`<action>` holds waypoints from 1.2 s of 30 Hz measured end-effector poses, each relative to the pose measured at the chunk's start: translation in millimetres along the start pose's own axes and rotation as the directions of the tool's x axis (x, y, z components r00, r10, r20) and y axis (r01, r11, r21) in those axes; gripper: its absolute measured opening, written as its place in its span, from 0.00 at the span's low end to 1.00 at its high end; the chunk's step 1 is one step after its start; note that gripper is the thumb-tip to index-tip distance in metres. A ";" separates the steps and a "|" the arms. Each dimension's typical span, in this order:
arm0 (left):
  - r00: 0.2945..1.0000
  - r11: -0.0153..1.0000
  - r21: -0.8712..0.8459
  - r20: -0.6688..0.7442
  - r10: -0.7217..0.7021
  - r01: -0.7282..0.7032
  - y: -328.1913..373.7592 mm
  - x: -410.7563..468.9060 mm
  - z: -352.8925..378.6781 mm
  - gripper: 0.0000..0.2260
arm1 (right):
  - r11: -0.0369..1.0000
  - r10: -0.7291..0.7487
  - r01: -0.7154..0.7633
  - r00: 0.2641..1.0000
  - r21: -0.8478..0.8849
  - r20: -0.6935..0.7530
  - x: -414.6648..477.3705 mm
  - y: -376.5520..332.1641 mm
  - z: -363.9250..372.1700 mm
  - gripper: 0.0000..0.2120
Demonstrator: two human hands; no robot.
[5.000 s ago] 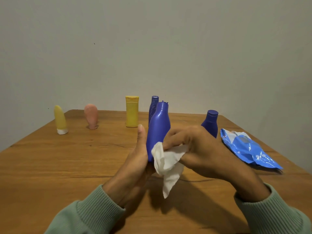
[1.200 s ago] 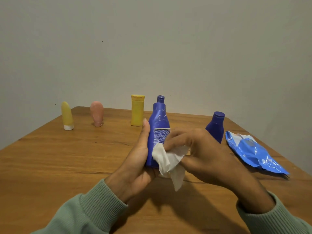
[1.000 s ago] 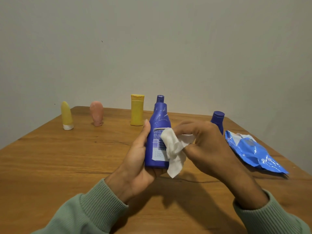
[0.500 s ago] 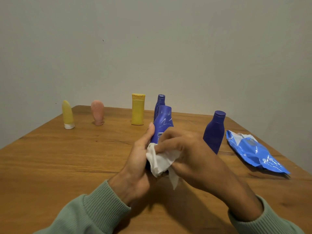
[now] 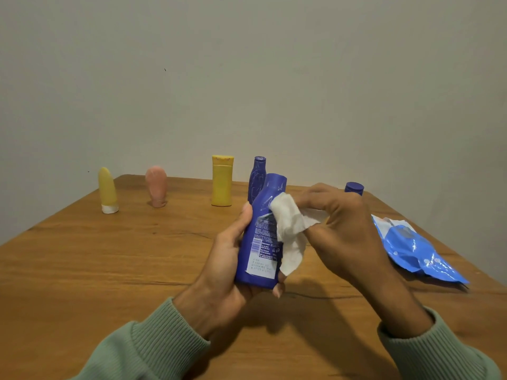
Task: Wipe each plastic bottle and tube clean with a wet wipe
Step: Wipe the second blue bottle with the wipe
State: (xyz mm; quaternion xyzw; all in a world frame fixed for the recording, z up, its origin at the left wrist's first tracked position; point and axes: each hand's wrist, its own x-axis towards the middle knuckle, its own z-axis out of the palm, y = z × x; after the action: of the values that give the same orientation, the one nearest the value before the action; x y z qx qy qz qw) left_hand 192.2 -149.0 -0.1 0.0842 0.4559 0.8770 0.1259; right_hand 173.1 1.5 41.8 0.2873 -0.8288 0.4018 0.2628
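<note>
My left hand grips a blue plastic bottle from below and behind, holding it upright above the wooden table with its printed label facing me. My right hand pinches a white wet wipe and presses it against the bottle's upper right side. At the back stand a yellow tube, a pink tube, a yellow bottle and a second blue bottle. The cap of a third blue bottle shows behind my right hand.
A blue wet-wipe pack lies on the table at the right, near the edge. A plain grey wall rises behind the table. Green sleeves cover both my forearms.
The wipe has slid from the bottle's lower part up to its shoulder, and the bottle has turned so its label faces me again.
</note>
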 end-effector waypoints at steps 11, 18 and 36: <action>0.999 0.986 0.167 0.043 -0.008 0.000 -1.8 0.0 -0.3 0.26 | 0.999 -0.018 0.021 0.995 0.032 -0.099 -2.0 -1.6 -1.7 0.18; 0.999 0.950 0.310 0.008 0.043 -0.043 -4.9 -1.0 -0.3 0.25 | 0.988 -0.092 0.082 0.993 -0.130 -0.076 -3.0 -3.2 1.2 0.15; 1.000 0.912 0.410 0.025 0.014 -0.023 -10.5 6.6 -6.4 0.38 | 0.970 -0.087 0.124 0.980 -0.208 0.179 -3.3 -15.0 -4.9 0.16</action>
State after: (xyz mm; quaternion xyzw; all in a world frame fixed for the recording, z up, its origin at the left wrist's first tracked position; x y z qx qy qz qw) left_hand 185.8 -146.1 -12.1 0.1225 0.6275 0.7621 0.1023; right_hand 186.8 -1.2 50.0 0.3334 -0.8706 0.2680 0.2429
